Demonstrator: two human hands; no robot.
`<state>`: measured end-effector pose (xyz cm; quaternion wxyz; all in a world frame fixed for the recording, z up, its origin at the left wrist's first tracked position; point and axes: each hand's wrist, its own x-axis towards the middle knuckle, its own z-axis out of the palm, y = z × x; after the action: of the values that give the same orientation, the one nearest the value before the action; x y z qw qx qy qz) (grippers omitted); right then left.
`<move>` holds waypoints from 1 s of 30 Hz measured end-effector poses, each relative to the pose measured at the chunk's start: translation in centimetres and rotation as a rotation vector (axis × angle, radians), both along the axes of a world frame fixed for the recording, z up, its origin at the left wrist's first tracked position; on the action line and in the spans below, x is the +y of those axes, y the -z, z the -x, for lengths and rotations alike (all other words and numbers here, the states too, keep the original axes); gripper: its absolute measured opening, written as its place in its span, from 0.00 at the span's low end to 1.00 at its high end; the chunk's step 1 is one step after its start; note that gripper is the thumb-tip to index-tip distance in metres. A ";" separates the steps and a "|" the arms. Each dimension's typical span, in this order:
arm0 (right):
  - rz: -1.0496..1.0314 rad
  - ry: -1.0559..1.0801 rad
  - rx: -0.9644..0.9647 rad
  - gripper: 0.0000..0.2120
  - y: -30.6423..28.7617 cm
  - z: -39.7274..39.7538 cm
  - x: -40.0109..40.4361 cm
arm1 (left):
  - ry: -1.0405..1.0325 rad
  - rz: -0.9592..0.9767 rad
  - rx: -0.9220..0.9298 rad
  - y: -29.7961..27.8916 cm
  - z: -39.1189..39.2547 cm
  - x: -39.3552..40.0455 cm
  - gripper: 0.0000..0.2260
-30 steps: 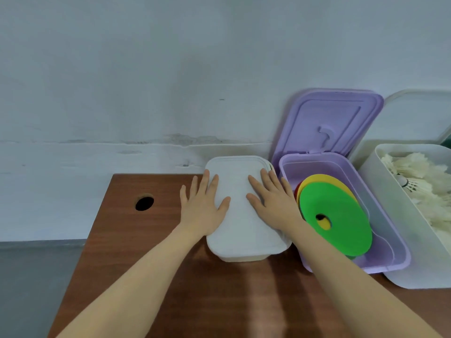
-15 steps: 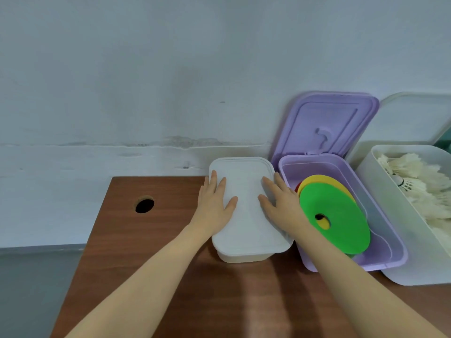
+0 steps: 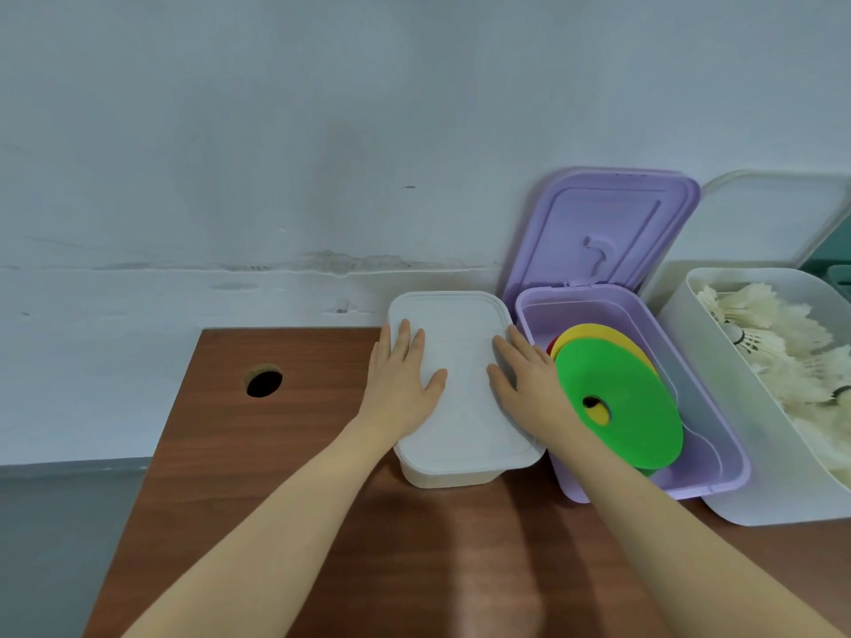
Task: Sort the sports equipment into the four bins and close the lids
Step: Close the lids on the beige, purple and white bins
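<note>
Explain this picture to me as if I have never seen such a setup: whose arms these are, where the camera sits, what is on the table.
No machine here: a person wears a camera on the head, looking down at their own arms. The left hand and right hand lie flat on the shut lid of a white bin, gripping nothing. On the brown table, beside it, stand an open purple bin holding green and yellow discs, then an open white bin of shuttlecocks.
</note>
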<state>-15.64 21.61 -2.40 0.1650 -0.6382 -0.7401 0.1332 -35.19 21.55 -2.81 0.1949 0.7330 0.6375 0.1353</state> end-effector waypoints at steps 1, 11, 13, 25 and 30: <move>-0.001 -0.003 0.020 0.25 -0.1 -0.1 -0.1 | -0.012 -0.013 -0.022 0.0 -0.1 0.0 0.29; -0.006 -0.041 -0.069 0.26 0.8 -0.1 -0.2 | -0.155 -0.034 0.118 0.2 0.0 -0.8 0.27; -0.002 -0.033 -0.130 0.29 1.0 0.0 -0.2 | -0.159 -0.021 0.146 0.3 0.0 -0.9 0.27; 0.035 -0.035 0.078 0.25 0.5 0.0 0.0 | -0.161 -0.027 -0.089 0.2 0.1 -0.8 0.26; 0.050 -0.051 0.203 0.24 0.2 0.0 -0.3 | -0.204 0.020 -0.308 -0.2 0.1 -1.3 0.27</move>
<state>-15.67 21.35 -2.63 0.2199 -0.6061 -0.7322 0.2197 -35.33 20.23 -2.57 0.2827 0.6332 0.6724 0.2588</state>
